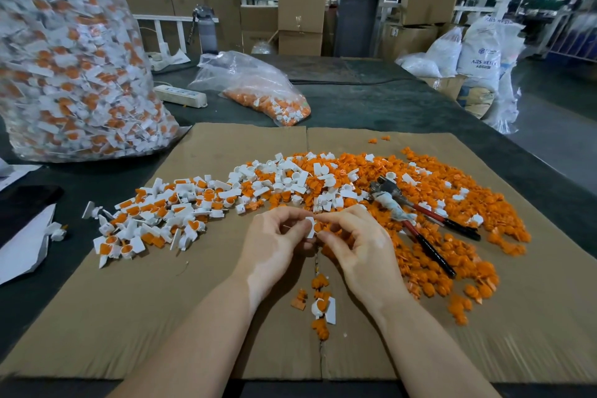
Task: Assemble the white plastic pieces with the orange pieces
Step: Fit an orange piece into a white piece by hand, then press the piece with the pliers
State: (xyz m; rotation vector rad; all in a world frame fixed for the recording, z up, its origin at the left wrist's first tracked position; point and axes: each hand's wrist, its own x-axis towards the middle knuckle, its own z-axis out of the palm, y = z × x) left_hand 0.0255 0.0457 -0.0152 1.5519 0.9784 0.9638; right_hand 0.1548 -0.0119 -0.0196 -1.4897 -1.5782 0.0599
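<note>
Both hands meet over the middle of the cardboard sheet [200, 317]. My left hand [274, 242] pinches a small white plastic piece [310, 227] between thumb and fingers. My right hand [358, 245] pinches an orange piece [318, 227] that sits against the white one. Behind the hands lies a pile of loose white pieces [284, 178]. A broad heap of orange pieces [445, 255] spreads to the right. Joined white-and-orange pieces [155, 216] lie in a pile to the left. One joined piece [323, 307] lies between my forearms.
Red-handled pliers [420, 220] lie on the orange heap at right. A big clear bag of joined pieces [71, 58] stands at far left, a smaller bag [258, 87] behind the cardboard. A power strip [179, 95] and a dark phone [26, 203] sit on the table.
</note>
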